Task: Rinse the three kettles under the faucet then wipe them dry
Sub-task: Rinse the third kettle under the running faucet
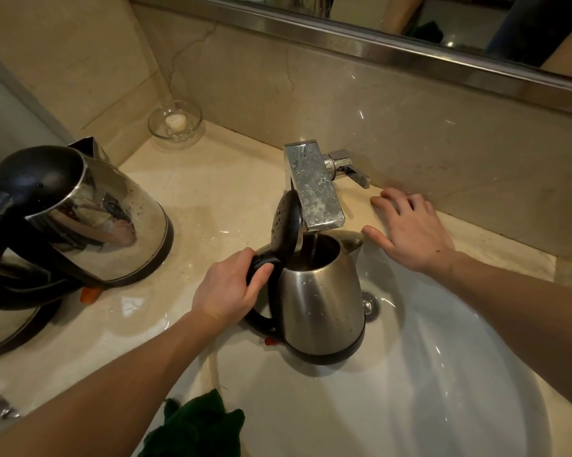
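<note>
A steel kettle (320,301) with a black handle hangs over the white sink (443,374), its lid (286,225) flipped up. My left hand (228,288) grips its handle. Water runs from the chrome faucet (314,186) into the kettle's mouth. My right hand (410,225) rests flat and open on the counter, just below the faucet lever (347,168). A second steel kettle (90,212) stands on the counter at the left, wet with drops. The edge of a third kettle (4,324) shows at the lower left.
A glass dish (175,120) with a small white item sits in the back corner. A dark green cloth (195,427) lies on the sink's front rim. The marble backsplash and a mirror rise behind the faucet. The sink's overflow (370,306) is just behind the held kettle.
</note>
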`<state>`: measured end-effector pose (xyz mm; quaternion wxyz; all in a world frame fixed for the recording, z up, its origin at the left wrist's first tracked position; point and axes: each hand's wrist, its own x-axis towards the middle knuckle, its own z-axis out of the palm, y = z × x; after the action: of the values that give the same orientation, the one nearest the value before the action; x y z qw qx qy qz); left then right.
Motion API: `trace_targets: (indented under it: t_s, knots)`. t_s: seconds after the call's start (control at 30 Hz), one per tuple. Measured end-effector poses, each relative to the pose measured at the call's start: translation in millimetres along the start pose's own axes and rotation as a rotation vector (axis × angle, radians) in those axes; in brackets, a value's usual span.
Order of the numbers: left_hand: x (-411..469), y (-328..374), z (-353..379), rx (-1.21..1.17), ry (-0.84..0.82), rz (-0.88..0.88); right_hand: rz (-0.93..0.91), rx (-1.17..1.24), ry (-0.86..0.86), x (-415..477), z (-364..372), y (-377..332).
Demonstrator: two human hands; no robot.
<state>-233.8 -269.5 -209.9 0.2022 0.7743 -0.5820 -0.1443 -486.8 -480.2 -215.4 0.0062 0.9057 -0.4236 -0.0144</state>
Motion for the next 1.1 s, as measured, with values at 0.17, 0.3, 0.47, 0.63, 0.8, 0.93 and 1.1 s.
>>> trace_targets:
  t_s: [0.17, 0.3, 0.47, 0.63, 0.8, 0.93, 1.1]
  knots:
    - [-0.5, 2.1, -0.7, -0.002, -0.006, -0.005, -0.001, -0.006, 0.002, -0.1, 1.2, 0.4]
    - [-0.7, 2.0, -1.1, 0.003, -0.008, -0.007, -0.003, -0.011, 0.007, 0.0, 1.6, 1.0]
    - [-0.9, 2.1, -1.2, 0.007, -0.012, -0.002, -0.003, -0.017, 0.009, 0.2, 1.4, 1.1]
    - [-1.0, 1.1, -0.9, 0.010, 0.005, 0.009, -0.007, -0.012, 0.017, 0.1, 1.8, 1.1]
    - [-0.3, 0.0, -0.6, 0.004, 0.005, 0.012, -0.002, -0.012, 0.007, 0.5, 1.7, 1.0]
    - [0.3, 1.7, -1.4, 0.010, -0.005, 0.003, -0.001, -0.011, -0.005, 0.7, 0.9, 0.8]
    - [-0.1, 0.4, -0.1, 0.016, 0.001, 0.004, 0.001, -0.010, -0.004, 0.3, 0.7, 0.7]
